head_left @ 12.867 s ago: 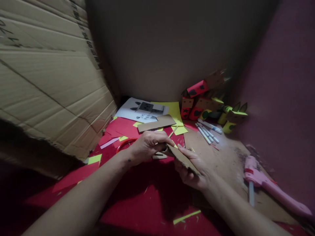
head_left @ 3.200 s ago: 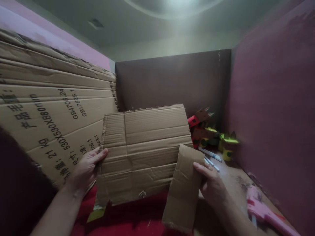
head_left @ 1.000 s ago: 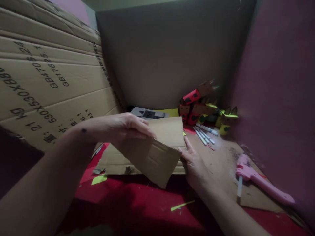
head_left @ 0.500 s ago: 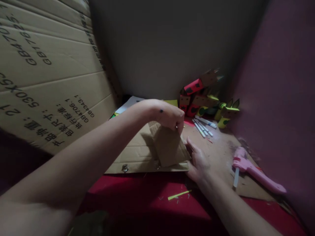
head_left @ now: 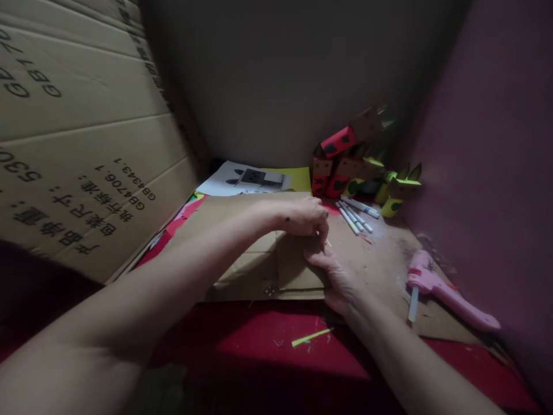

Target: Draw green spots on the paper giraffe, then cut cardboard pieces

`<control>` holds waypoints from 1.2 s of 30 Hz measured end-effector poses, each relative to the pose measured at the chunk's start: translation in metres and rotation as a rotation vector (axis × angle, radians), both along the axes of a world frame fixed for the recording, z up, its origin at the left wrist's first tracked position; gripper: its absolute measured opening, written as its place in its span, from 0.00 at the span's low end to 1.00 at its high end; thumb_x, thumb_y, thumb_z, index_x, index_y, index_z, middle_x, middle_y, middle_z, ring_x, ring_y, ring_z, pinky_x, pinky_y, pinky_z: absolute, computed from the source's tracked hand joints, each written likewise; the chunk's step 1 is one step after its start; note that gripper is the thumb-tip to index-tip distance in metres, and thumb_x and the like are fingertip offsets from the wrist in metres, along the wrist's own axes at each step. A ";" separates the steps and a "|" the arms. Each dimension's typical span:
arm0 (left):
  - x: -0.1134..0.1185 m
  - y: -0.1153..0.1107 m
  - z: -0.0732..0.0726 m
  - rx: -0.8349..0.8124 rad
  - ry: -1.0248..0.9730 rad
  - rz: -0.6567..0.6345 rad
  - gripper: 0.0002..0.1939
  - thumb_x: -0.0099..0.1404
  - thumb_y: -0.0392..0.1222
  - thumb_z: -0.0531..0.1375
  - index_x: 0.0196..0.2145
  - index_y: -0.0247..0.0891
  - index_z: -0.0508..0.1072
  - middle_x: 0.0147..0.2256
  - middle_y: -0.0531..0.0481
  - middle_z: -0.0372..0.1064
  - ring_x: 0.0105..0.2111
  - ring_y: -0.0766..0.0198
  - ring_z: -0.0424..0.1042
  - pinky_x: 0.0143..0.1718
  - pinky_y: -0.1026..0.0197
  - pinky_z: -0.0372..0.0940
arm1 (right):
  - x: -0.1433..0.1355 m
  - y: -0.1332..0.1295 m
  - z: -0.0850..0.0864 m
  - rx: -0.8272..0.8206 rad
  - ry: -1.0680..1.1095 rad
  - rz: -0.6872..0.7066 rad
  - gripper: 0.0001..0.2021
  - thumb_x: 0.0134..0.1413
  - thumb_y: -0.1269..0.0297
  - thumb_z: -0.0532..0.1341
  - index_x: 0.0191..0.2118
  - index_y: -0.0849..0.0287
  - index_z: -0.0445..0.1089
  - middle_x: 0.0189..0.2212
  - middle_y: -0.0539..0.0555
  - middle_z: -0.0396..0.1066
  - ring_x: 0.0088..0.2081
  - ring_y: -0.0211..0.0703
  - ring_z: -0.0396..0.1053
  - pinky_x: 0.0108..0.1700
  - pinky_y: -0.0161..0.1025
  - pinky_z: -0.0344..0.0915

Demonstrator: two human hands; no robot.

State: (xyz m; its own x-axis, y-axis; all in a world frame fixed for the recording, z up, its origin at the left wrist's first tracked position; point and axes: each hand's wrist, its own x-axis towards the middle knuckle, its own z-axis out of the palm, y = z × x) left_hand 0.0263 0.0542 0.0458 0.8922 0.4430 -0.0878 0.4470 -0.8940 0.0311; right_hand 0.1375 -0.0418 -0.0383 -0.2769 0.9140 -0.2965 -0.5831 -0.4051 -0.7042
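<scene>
A small brown cardboard piece (head_left: pixel 298 268) lies on a larger cardboard sheet (head_left: pixel 242 276), close to the sheet's right edge. My left hand (head_left: pixel 306 218) reaches across from above, its fingers pinched at the piece's upper right corner; the fingertips are partly hidden. At the right edge, my right hand (head_left: pixel 339 279) grips with its thumb on top of the piece and its other fingers along the side or underneath, out of sight. A shiny crumpled spot (head_left: pixel 269 290) shows on the sheet beside the piece.
A pink glue gun (head_left: pixel 449 300) lies at right. Several markers (head_left: pixel 354 216) lie behind my hands, near red and yellow cardboard figures (head_left: pixel 345 167). A printed paper (head_left: pixel 242 178) is at the back. A big printed carton (head_left: pixel 108 127) stands left. A yellow strip (head_left: pixel 311 337) lies on red cloth.
The small cardboard piece has gone from tilted to lying flatter on the sheet. My left hand has come down with it, and my right thumb has moved onto the piece.
</scene>
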 end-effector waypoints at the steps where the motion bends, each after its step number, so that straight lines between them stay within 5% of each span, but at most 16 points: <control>1: -0.004 -0.003 -0.002 0.016 -0.056 0.002 0.10 0.62 0.36 0.58 0.34 0.44 0.80 0.34 0.48 0.71 0.38 0.61 0.63 0.47 0.59 0.55 | 0.000 0.000 0.001 0.005 -0.012 -0.006 0.21 0.33 0.74 0.67 0.39 0.54 0.70 0.26 0.47 0.76 0.30 0.43 0.74 0.37 0.39 0.68; 5: -0.026 -0.029 -0.004 0.027 -0.231 0.092 0.18 0.67 0.46 0.54 0.51 0.37 0.71 0.46 0.41 0.64 0.47 0.57 0.60 0.49 0.58 0.58 | 0.000 -0.001 0.001 0.037 -0.063 -0.017 0.17 0.32 0.75 0.67 0.35 0.56 0.70 0.25 0.45 0.74 0.27 0.39 0.71 0.33 0.35 0.65; 10: -0.052 -0.075 -0.017 -0.200 -0.242 0.123 0.42 0.56 0.60 0.62 0.63 0.49 0.51 0.56 0.40 0.54 0.55 0.47 0.56 0.52 0.46 0.59 | 0.001 0.001 -0.002 0.116 -0.083 0.022 0.15 0.31 0.73 0.69 0.32 0.58 0.70 0.23 0.46 0.73 0.25 0.39 0.70 0.32 0.37 0.65; 15: -0.058 -0.100 -0.035 -0.114 -0.244 0.240 0.36 0.59 0.53 0.62 0.62 0.49 0.52 0.61 0.38 0.48 0.61 0.40 0.48 0.56 0.36 0.52 | 0.002 0.000 -0.004 0.144 -0.100 0.055 0.20 0.30 0.74 0.69 0.36 0.58 0.71 0.27 0.49 0.76 0.27 0.42 0.72 0.32 0.37 0.66; 20: -0.060 -0.102 -0.039 -0.116 -0.244 0.275 0.32 0.62 0.51 0.59 0.61 0.43 0.54 0.62 0.36 0.47 0.62 0.42 0.48 0.58 0.39 0.52 | 0.003 0.000 -0.002 0.120 -0.004 0.083 0.20 0.33 0.76 0.67 0.38 0.58 0.71 0.27 0.48 0.76 0.27 0.39 0.71 0.31 0.35 0.67; 26: -0.070 -0.105 -0.042 -0.126 -0.245 0.263 0.31 0.64 0.46 0.59 0.62 0.46 0.53 0.62 0.38 0.49 0.62 0.45 0.51 0.56 0.42 0.57 | 0.005 0.004 0.000 -0.031 0.115 0.028 0.08 0.34 0.77 0.65 0.25 0.60 0.68 0.13 0.41 0.63 0.13 0.26 0.52 0.17 0.25 0.54; 31: -0.071 -0.112 -0.051 -0.062 -0.275 0.276 0.32 0.64 0.45 0.58 0.62 0.44 0.51 0.62 0.37 0.50 0.64 0.42 0.46 0.58 0.39 0.54 | 0.002 0.004 -0.006 0.033 0.006 0.063 0.14 0.36 0.74 0.65 0.35 0.59 0.73 0.25 0.49 0.76 0.24 0.38 0.69 0.29 0.35 0.68; 36: -0.069 -0.113 -0.058 -0.050 -0.313 0.298 0.30 0.65 0.47 0.58 0.61 0.39 0.54 0.62 0.35 0.50 0.64 0.42 0.47 0.59 0.41 0.53 | -0.001 0.003 -0.009 0.072 -0.054 0.062 0.13 0.36 0.72 0.67 0.34 0.59 0.74 0.26 0.51 0.77 0.28 0.43 0.72 0.35 0.41 0.70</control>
